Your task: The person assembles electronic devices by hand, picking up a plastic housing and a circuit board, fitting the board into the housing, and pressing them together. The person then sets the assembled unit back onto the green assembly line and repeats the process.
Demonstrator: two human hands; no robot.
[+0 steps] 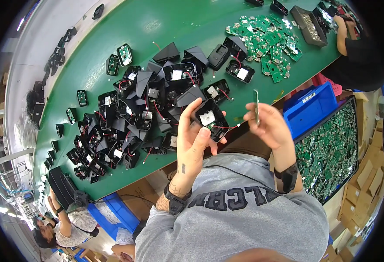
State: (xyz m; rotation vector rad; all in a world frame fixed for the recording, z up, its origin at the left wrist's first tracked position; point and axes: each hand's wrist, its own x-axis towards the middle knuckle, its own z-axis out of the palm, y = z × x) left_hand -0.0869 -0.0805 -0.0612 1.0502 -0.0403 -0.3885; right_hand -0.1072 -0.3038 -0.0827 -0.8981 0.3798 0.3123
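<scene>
Head: black housings (130, 118) heaped beyond left hand (192, 144); green boards (268, 43) farther.

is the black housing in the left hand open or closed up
Open: the black housing in the left hand shows its inside, a white part and red wires.

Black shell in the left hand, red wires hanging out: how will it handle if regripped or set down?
The black shell looks stiff and probably light: the left hand holds it by the fingertips alone. Its thin red wires trail loose, so they will likely flop and snag. The right hand pinches a small green board edge-on, which is likely fragile.
</scene>
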